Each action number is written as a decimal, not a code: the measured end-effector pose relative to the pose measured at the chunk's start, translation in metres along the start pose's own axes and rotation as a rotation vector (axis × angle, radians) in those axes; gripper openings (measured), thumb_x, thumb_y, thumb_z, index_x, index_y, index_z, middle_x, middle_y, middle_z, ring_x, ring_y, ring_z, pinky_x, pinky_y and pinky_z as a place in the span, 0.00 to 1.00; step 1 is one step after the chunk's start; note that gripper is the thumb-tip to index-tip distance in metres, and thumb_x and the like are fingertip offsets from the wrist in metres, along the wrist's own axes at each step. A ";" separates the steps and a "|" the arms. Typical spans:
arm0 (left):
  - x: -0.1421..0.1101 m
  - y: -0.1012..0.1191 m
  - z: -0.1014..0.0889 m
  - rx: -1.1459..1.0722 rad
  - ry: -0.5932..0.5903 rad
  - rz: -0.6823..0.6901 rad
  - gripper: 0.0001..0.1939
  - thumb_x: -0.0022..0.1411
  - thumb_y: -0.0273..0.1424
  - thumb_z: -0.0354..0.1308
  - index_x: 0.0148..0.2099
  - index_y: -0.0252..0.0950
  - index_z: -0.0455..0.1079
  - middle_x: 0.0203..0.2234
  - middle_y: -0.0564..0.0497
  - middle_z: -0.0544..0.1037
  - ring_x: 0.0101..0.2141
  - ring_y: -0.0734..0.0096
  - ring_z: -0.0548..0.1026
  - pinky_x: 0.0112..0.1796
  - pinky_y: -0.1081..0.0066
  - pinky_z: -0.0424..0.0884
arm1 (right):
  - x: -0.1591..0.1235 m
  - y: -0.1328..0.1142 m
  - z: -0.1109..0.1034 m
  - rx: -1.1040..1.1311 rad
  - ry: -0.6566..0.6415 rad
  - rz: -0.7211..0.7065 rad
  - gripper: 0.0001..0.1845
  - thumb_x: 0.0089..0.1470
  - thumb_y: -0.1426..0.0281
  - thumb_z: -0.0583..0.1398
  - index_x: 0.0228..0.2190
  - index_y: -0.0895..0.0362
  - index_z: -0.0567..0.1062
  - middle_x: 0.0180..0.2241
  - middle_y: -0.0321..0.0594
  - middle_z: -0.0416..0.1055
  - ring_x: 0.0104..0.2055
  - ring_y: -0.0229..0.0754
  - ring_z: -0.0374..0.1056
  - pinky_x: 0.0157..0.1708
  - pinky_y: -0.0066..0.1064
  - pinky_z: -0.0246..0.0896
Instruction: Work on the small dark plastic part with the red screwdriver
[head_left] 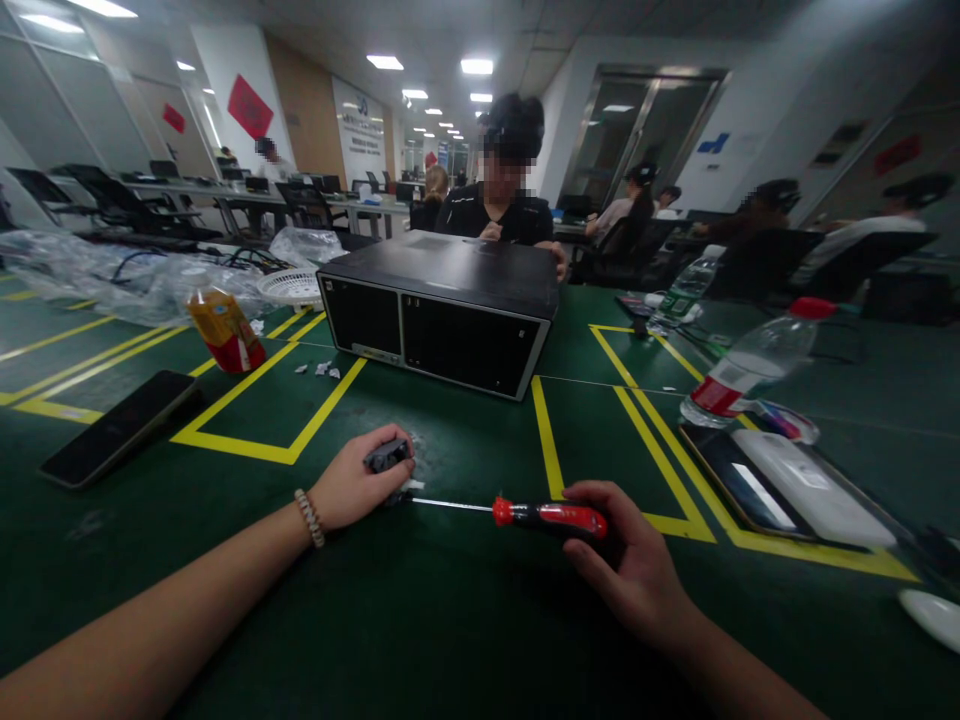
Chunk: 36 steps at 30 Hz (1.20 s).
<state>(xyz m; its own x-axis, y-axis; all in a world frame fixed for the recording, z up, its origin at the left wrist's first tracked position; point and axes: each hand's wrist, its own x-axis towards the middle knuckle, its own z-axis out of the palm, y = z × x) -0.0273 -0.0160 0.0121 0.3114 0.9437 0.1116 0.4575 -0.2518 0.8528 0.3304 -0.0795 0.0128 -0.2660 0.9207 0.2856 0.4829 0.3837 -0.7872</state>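
My left hand [360,480] is closed around a small dark grey block-like piece [387,456] whose kind I cannot make out. A red and black screwdriver [555,516] lies level, its shaft pointing left towards a small black part [399,497] just under my left fingers. Whether its tip touches that part is too small to tell. Loosely curled about the end of the handle is my right hand [626,555], with the index finger along the top and the thumb below, slightly apart from it. A black computer case [442,325] stands on its side beyond both hands.
Across the green table [465,630], a person [499,200] rests a hand on the case. An orange-red drink bottle [225,330] and a black phone-like device [120,428] are left. Right are a red-capped bottle [757,365], a green-labelled bottle [686,290] and phones [750,485].
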 end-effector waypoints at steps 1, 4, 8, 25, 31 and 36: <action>0.000 -0.001 0.000 0.000 0.002 0.001 0.08 0.65 0.35 0.58 0.43 0.36 0.70 0.34 0.51 0.76 0.33 0.65 0.74 0.34 0.67 0.70 | -0.001 0.000 0.000 0.031 -0.010 0.023 0.21 0.60 0.60 0.65 0.52 0.50 0.68 0.42 0.44 0.74 0.38 0.50 0.75 0.35 0.38 0.73; 0.001 -0.003 0.000 -0.007 0.001 0.005 0.08 0.64 0.35 0.58 0.43 0.36 0.70 0.34 0.51 0.75 0.32 0.66 0.74 0.34 0.67 0.70 | -0.004 0.003 0.001 0.146 -0.035 0.081 0.23 0.63 0.63 0.61 0.57 0.49 0.63 0.44 0.45 0.72 0.36 0.48 0.74 0.32 0.37 0.73; 0.001 -0.004 0.000 -0.003 0.005 0.006 0.09 0.64 0.36 0.59 0.43 0.37 0.71 0.33 0.52 0.75 0.32 0.66 0.74 0.34 0.67 0.70 | -0.006 0.006 0.002 0.275 -0.046 0.080 0.24 0.65 0.65 0.58 0.59 0.47 0.60 0.44 0.44 0.70 0.31 0.43 0.71 0.26 0.33 0.70; 0.002 -0.004 0.000 -0.029 0.012 0.005 0.08 0.64 0.35 0.59 0.42 0.37 0.71 0.33 0.52 0.75 0.32 0.66 0.74 0.34 0.67 0.70 | 0.000 -0.001 0.009 0.338 -0.022 0.126 0.16 0.69 0.53 0.56 0.50 0.49 0.69 0.23 0.31 0.70 0.20 0.37 0.67 0.16 0.25 0.64; 0.001 -0.001 -0.001 -0.056 0.011 -0.017 0.08 0.65 0.36 0.59 0.43 0.36 0.70 0.33 0.51 0.75 0.31 0.67 0.74 0.33 0.68 0.71 | -0.003 0.002 0.006 0.297 -0.059 0.099 0.17 0.68 0.59 0.59 0.55 0.49 0.66 0.29 0.36 0.72 0.25 0.40 0.70 0.22 0.29 0.70; 0.001 0.000 -0.002 -0.048 0.008 -0.025 0.09 0.65 0.36 0.58 0.43 0.37 0.70 0.34 0.50 0.76 0.33 0.66 0.75 0.34 0.67 0.72 | -0.004 0.000 0.004 0.270 -0.106 0.121 0.19 0.67 0.65 0.60 0.57 0.50 0.63 0.31 0.38 0.74 0.26 0.41 0.71 0.23 0.31 0.70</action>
<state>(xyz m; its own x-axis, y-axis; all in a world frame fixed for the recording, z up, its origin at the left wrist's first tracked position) -0.0284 -0.0145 0.0134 0.2936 0.9513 0.0943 0.4245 -0.2181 0.8788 0.3279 -0.0835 0.0097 -0.3127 0.9405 0.1331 0.2812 0.2254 -0.9328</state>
